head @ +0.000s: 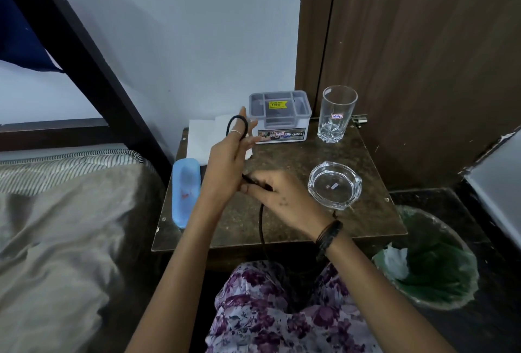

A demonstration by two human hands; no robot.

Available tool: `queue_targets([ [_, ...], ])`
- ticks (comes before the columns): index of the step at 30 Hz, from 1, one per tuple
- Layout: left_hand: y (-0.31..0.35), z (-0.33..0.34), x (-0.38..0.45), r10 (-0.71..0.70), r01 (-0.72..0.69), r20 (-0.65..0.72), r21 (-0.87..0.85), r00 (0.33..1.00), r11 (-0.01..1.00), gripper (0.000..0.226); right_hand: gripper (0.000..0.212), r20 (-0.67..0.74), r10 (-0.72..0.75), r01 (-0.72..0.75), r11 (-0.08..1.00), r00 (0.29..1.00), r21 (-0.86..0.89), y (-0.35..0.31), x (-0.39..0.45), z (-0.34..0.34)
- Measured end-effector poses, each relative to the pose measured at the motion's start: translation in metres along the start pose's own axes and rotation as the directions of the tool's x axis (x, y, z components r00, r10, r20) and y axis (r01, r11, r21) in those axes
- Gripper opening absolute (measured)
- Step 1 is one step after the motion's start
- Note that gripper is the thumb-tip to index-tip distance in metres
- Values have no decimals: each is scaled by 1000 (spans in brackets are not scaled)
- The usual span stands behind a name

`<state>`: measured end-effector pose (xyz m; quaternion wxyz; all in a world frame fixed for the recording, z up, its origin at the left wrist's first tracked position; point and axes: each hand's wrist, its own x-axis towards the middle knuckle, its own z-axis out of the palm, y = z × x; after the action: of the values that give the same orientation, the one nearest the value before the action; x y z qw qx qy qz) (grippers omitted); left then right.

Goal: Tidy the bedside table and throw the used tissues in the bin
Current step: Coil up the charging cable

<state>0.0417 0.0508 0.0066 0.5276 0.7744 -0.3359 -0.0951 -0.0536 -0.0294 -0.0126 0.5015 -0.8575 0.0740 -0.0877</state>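
Over the middle of the dark bedside table [296, 223] my left hand [228, 161] stands upright with its fingers straight, and a black cable [236, 123] is looped around them. My right hand [277, 193] pinches the same cable beside the left palm; the rest of the cable hangs down over the table's front edge. White tissue paper [201, 137] lies flat at the back left of the table. A bin [428, 261] with a green liner stands on the floor at the right, with a crumpled white tissue [396, 262] inside.
On the table stand a grey lidded box [280, 117], a tall glass [337, 113], a glass ashtray [334, 185] and a blue case [184, 192] at the left edge. The bed [64, 225] is on the left, a brown door [423, 56] behind.
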Motion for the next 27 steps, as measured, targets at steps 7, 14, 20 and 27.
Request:
queue_targets([
  [7,0,-11,-8,-49,50,46,-14,998,999,28,16,-340,-67,70,998,938,-3,-13,15,-39],
  [14,20,-26,-9,-130,288,309,-552,942,782,45,8,-431,17,147,927,902,345,-17,34,-27],
  [20,29,-16,3,-95,195,173,-777,980,598,31,48,-296,172,-36,910,939,413,-13,30,7],
  [27,-4,-13,10,-77,75,-30,-70,997,995,27,18,-240,44,-8,989,970,147,-13,12,-13],
])
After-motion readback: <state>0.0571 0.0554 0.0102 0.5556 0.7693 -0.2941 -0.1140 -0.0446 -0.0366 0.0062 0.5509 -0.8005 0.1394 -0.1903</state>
